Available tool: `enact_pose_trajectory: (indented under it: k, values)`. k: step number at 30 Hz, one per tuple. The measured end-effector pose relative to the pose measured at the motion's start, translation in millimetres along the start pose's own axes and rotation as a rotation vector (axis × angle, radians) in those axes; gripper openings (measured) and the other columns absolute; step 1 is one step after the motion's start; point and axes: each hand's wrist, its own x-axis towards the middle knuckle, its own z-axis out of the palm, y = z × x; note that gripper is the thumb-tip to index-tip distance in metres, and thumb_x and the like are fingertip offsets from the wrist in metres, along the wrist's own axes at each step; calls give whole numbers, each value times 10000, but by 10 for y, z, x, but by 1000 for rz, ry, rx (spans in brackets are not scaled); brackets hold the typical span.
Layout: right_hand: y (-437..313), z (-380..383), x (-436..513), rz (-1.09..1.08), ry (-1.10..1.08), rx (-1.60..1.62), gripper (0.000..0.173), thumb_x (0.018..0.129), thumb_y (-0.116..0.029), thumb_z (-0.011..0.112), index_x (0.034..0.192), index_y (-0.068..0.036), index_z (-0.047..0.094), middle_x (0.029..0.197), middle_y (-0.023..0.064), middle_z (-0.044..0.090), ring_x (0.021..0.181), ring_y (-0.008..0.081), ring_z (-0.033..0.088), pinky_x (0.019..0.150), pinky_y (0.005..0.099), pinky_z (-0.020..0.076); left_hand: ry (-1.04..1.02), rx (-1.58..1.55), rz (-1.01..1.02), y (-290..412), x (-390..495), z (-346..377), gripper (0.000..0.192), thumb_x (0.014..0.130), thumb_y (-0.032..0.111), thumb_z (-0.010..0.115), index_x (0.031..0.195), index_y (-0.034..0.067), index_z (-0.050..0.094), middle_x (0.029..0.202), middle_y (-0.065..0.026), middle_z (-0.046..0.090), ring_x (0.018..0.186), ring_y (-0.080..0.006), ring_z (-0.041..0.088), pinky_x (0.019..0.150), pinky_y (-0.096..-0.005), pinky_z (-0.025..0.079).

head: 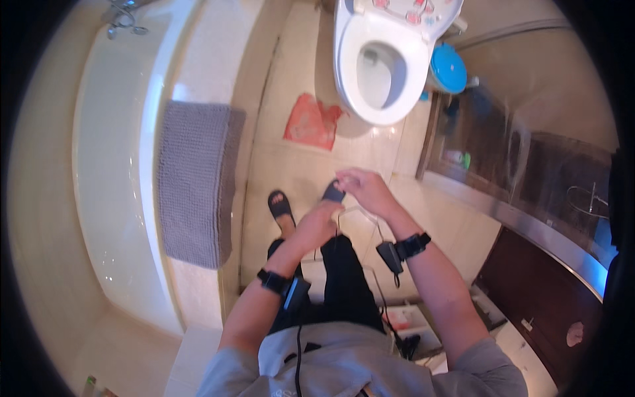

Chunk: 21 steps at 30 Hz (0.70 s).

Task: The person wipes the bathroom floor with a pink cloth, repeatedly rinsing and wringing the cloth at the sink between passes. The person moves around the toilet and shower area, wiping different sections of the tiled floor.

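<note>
My left hand [319,226] is held out over my right thigh, its fingers blurred and curled, so I cannot tell whether they hold anything. Just beyond it, my right hand [362,187] is raised over the floor with fingers bent; no object shows clearly in it. A thin dark cord [367,213] runs between the hands and the black device [389,255] on my right wrist. Another black device [296,294] sits on my left wrist. Ahead lies a red plastic bag [311,123] on the tiled floor, near a white toilet [381,74] with its lid up.
A grey bath mat [198,183] hangs over the ledge beside a white bathtub [111,164] on the left. A blue-lidded bin [448,68] stands right of the toilet. Glass-fronted shower area and a dark brown door [536,297] are at right. An open drawer or box [409,322] lies behind my legs.
</note>
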Motion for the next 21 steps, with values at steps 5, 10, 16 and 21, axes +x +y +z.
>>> enact_pose_trajectory:
  k: [5, 10, 16, 21]
  values:
    - [-1129, -546, -292, -61, -57, 203, 299, 1007, -133, 647, 1265, 10, 691, 1107, 152, 767, 1022, 199, 740, 923, 337, 565, -84, 171, -209, -770, 426, 370, 716, 817, 66, 745, 1483, 41, 485, 1545, -216, 486, 1387, -419, 499, 1126, -467, 463]
    - [-1924, -1318, -1101, -12, -41, 353, 221, 986, -5, 660, 1186, 81, 697, 1139, 182, 750, 1074, 256, 726, 963, 368, 566, -234, 374, -317, -1450, 1026, 837, 880, 830, 92, 729, 1620, 164, 348, 1687, -166, 326, 1481, -399, 413, 1170, -485, 430]
    - [-1897, -1473, -1265, -160, 117, 543, 192, 912, 39, 698, 1093, 97, 681, 981, 323, 746, 981, 403, 763, 848, 463, 626, -753, 657, 21, -2115, 1322, 1506, 709, 848, 119, 681, 1513, 322, 544, 1678, -134, 355, 1470, -397, 432, 1182, -459, 406]
    - [-1539, -1607, -1184, -59, 453, 281, 204, 975, -10, 611, 1162, 71, 593, 948, 212, 706, 828, 306, 705, 751, 409, 607, -940, 572, 73, -2412, 716, 1334, 249, 843, 100, 660, 1063, 112, 778, 1036, -154, 777, 1137, -366, 697, 952, -506, 557]
